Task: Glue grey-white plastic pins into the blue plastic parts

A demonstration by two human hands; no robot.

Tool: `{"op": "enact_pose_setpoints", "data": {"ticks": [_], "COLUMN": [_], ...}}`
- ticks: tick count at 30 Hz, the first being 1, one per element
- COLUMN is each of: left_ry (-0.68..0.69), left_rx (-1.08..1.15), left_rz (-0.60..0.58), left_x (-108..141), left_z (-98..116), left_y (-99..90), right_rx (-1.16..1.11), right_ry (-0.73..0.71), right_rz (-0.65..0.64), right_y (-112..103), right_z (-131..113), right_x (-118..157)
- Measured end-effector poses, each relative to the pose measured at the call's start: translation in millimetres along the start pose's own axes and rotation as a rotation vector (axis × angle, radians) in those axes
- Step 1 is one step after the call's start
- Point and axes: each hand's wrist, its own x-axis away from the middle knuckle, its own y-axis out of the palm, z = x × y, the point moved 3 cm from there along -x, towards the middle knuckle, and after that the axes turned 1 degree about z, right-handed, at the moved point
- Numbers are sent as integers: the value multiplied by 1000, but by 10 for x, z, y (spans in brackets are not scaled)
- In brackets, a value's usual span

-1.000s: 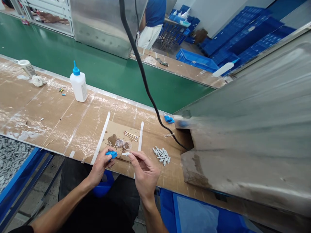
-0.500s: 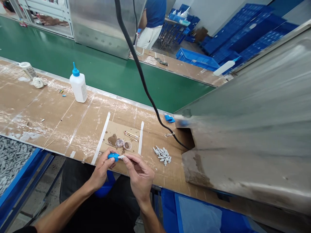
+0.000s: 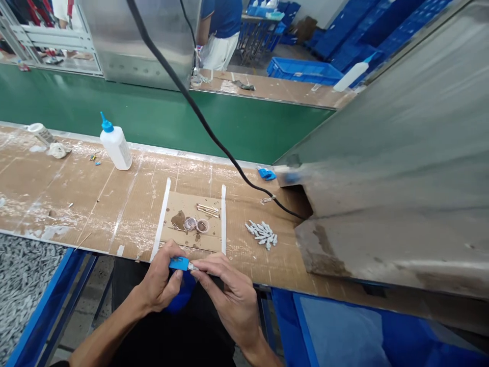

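Note:
My left hand (image 3: 162,280) grips a small blue block (image 3: 179,263) between thumb and fingers. A small pale grey piece (image 3: 192,266) meets the block's right end, pinched by my right hand (image 3: 229,290); whether it sits inside the block I cannot tell. Both hands are at the table's front edge, above my lap. Just beyond them, a cardboard sheet (image 3: 178,201) taped to the table carries two small round cups (image 3: 202,226) of dark liquid, a brown stain and several cotton swabs (image 3: 208,210). Right of it lies a pile of small grey pieces (image 3: 263,234).
A white bottle with a blue nozzle (image 3: 116,148) stands at the back left. A black cable (image 3: 214,135) crosses over the table. On the right rises a metal housing (image 3: 382,178). Many grey pieces fill a blue-edged bin (image 3: 30,280) at left. Beyond the green belt (image 3: 160,112) is a person (image 3: 221,30).
The view has shifted, so the scene sits differently in the frame. Both hands still hold the block and the grey piece; the block has turned, showing its flat face with an opening.

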Motion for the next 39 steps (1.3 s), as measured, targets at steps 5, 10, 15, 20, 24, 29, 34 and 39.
{"op": "enact_pose_setpoints", "data": {"ticks": [5,10,15,20,24,29,34,39], "left_ry": [23,157,314,342,333,317,260,113], "left_rx": [-21,-96,-174,-251,-218,-207,-210,-245], "left_rz": [-30,-61,-95,-69,-64,-68,-67,-210], "left_x": [-3,0,-13,19,73,102,68,41], "left_z": [7,42,57,69,48,25,16,-14], "left_y": [-2,37,89,130,140,129,86,57], "right_rx": [13,5,-56,-72,-74,-87,-80,-52], "right_ry": [-39,-90,-103,-106,-135,-130,-77,46], "right_rz": [-15,10,19,35,60,55,59,32], "right_y": [-41,-58,-74,-64,-40,-22,18,-15], "right_z": [-58,-104,-118,-125,-154,-152,-63,48], "right_x": [20,65,97,164,208,207,210,170]}}
